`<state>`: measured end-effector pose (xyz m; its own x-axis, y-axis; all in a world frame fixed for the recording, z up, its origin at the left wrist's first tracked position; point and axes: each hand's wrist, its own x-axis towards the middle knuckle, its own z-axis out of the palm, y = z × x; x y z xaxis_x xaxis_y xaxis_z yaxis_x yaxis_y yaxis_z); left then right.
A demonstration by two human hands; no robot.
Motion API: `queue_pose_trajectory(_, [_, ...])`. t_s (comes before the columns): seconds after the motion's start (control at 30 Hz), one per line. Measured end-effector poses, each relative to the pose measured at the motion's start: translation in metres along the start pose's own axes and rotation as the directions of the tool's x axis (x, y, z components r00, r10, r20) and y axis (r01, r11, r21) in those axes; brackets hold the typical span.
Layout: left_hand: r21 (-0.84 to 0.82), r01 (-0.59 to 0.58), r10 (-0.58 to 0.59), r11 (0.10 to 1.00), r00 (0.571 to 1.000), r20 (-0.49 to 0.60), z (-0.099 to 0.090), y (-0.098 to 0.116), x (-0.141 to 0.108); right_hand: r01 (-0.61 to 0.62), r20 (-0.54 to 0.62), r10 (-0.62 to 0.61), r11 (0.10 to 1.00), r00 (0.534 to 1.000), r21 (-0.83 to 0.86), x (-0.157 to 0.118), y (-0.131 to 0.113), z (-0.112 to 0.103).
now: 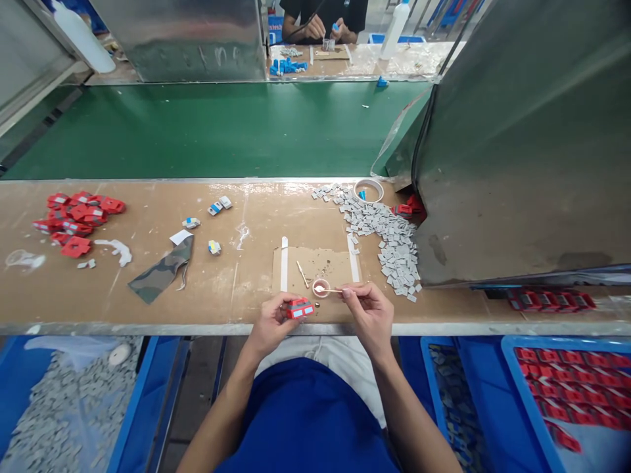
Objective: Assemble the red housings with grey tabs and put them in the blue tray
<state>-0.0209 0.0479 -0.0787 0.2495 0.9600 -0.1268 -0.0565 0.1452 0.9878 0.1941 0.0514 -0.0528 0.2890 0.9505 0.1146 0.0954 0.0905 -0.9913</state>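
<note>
While right hand (372, 315) has 1 stick (332, 290) dipped in the cup (321, 288), smear and spill look like the main risks.
Right fingers pinched on stick; left hand (270, 322) pinching the red toy car (300, 308), just beside the cup. Overloaded tip could drip on its 2 pale panels; nudging the rim could tip the cup. Car's long axis runs left-right, right end slightly farther out, panels toward person; can't tell nose from tail. Beyond: cardboard (340, 263), then gray tiles (397, 249) at right.
</note>
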Motion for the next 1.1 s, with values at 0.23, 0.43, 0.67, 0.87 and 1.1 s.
queue_pose_trajectory(0.23, [0.119, -0.038, 0.037, 0.992, 0.999, 0.009, 0.001, 0.005, 0.001, 0.16, 0.172, -0.144, 0.984, 0.975, -0.08, -0.011, -0.025, 0.012])
queue_pose_trajectory(0.43, [0.1, -0.031, 0.028, 0.995, 0.999, 0.026, 0.002, 0.004, 0.0, 0.204, 0.233, -0.178, 0.975, 0.956, -0.091, -0.012, -0.023, 0.019])
queue_pose_trajectory(0.67, [0.139, -0.046, 0.044, 0.989, 0.999, 0.021, 0.003, 0.006, -0.001, 0.272, 0.246, -0.229, 0.949, 0.942, -0.16, -0.013, -0.021, 0.018])
queue_pose_trajectory(0.87, [0.151, -0.062, 0.059, 0.987, 0.998, 0.026, 0.003, 0.007, -0.001, 0.313, 0.279, -0.261, 0.936, 0.924, -0.162, -0.012, -0.024, 0.016])
queue_pose_trajectory(1.1, [0.162, -0.076, 0.071, 0.984, 0.997, 0.037, 0.001, 0.004, -0.001, 0.338, 0.259, -0.293, 0.929, 0.92, -0.149, -0.011, -0.029, 0.015])
